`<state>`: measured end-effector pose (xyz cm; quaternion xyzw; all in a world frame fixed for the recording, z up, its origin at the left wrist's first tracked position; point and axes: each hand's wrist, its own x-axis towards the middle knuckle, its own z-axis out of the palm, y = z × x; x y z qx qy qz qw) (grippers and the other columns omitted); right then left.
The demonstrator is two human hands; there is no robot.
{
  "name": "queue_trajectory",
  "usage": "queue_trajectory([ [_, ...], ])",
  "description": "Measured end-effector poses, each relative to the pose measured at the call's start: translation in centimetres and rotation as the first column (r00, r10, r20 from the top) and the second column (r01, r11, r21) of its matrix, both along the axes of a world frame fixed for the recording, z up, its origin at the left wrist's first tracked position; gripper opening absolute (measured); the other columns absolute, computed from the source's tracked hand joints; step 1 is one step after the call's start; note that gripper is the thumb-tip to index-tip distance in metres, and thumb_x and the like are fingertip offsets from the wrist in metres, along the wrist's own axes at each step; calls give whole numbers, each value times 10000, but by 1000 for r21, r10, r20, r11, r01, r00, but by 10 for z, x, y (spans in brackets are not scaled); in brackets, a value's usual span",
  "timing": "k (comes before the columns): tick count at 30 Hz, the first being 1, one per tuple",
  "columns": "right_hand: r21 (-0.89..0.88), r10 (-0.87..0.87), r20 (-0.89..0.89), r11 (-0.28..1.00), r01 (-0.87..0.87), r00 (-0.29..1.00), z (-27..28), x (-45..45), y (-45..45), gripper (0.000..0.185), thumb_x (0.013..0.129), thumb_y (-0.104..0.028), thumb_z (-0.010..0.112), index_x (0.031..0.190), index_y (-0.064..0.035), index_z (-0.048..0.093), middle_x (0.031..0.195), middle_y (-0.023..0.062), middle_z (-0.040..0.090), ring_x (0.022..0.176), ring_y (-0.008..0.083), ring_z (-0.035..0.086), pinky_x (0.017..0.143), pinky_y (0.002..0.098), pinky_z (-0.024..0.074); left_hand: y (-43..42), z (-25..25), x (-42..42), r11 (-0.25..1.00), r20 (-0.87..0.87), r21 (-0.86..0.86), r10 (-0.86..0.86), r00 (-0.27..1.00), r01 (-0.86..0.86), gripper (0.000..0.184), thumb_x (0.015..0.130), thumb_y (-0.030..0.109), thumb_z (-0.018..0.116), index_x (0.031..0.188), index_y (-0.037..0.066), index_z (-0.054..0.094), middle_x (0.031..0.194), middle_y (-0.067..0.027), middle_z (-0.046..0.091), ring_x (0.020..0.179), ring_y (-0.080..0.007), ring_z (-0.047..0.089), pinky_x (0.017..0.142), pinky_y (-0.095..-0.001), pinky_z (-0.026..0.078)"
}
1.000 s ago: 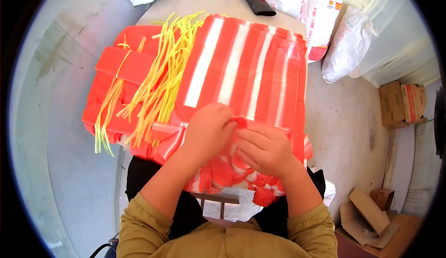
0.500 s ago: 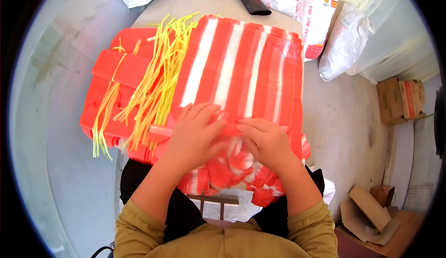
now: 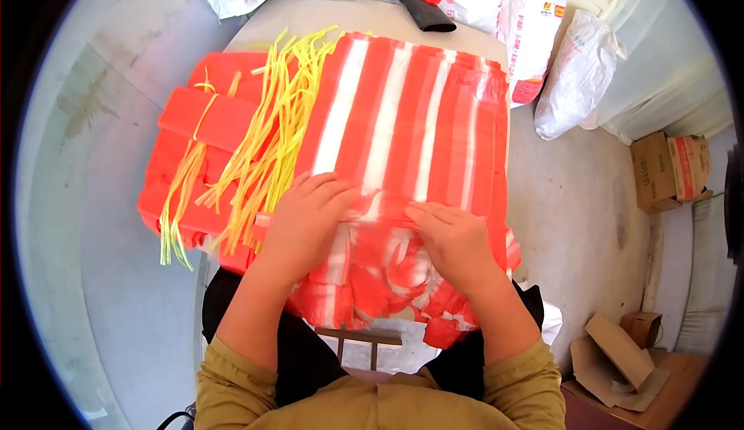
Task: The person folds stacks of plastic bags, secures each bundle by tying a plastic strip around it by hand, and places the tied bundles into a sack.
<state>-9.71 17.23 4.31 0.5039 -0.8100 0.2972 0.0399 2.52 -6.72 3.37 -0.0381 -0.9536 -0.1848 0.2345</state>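
Note:
A stack of red-and-white striped plastic bags (image 3: 418,120) lies before me, its stripes running away from me. Across its near part, the top layer is gathered into a fold. My left hand (image 3: 308,217) is closed on the left end of this fold, its fingers over the top and the thumb mostly hidden. At the right end my right hand (image 3: 453,244) grips the fold, fingers close together. Below the hands, crumpled striped plastic (image 3: 380,283) hangs over the near edge towards my lap. A bunch of yellow plastic strips (image 3: 271,143) lies along the stack's left side.
Folded red bundles (image 3: 205,120), one tied with a yellow strip, lie at the left. White printed sacks (image 3: 531,27) and a black-and-red roll (image 3: 426,8) are at the far side. Cardboard boxes (image 3: 655,170) stand at the right, with opened cardboard (image 3: 620,360) lower down.
My left hand has moved slightly left, and my right hand slightly right. The fold between them now lies more stretched out and flatter. The view has shifted a little.

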Motion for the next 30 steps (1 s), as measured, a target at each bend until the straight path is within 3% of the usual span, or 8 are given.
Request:
queue_trajectory([
  [5,279,3,189,959,-57,982,16,-5,17,194,932,-70,695,1117,-72,753,950,160,745,859,344,730,724,415,576,-11,4,21,986,76,148,-83,994,71,254,814,-12,733,1063,39,731,976,-126,751,968,-353,723,843,-438,573],
  [8,306,78,400,928,-213,913,32,-16,28,119,967,-163,641,1007,-68,699,835,165,680,792,352,694,687,441,540,-10,29,38,882,410,462,-118,904,-95,124,867,21,748,985,15,710,788,-88,679,742,-249,681,671,-365,521],
  [12,300,-37,667,928,-222,744,41,-28,21,204,965,-209,619,877,-26,642,782,190,624,728,350,641,675,456,510,-11,29,38,766,559,585,-140,817,-268,113,902,72,763,924,5,674,680,-14,508,645,-106,505,596,-311,423],
  [15,245,-27,677,951,-190,735,23,-36,18,290,992,-137,648,784,3,501,690,86,427,642,177,370,589,373,381,-13,26,38,775,594,555,-117,796,-301,130,921,91,755,918,3,659,709,10,473,685,-75,458,610,-300,413],
  [18,223,9,701,947,-231,713,17,-44,14,238,999,-146,663,841,20,597,685,77,435,661,129,393,605,360,404,-17,19,38,735,612,572,-85,787,-365,154,946,124,736,938,-5,654,720,-18,513,688,-100,487,625,-315,426],
  [21,130,-59,733,990,-53,677,11,-38,12,169,992,-158,681,1020,7,703,705,44,474,677,112,428,632,339,429,-13,9,37,675,591,600,-14,806,-429,180,965,162,718,987,-9,667,725,-85,584,674,-155,556,640,-348,462],
  [26,204,-164,698,979,26,698,22,-46,36,444,961,-114,717,1389,-64,611,834,1,596,766,91,539,703,289,468,-6,-2,34,661,529,597,101,842,-454,196,990,174,701,1061,-7,676,782,-110,639,727,-177,622,673,-358,485],
  [30,319,-317,818,944,80,480,27,-49,64,620,917,-119,742,1492,-75,513,947,71,679,906,181,648,875,366,540,-8,-2,31,680,593,545,101,799,-491,196,1020,146,661,1123,-16,700,891,-37,699,832,-106,620,747,-311,507],
])
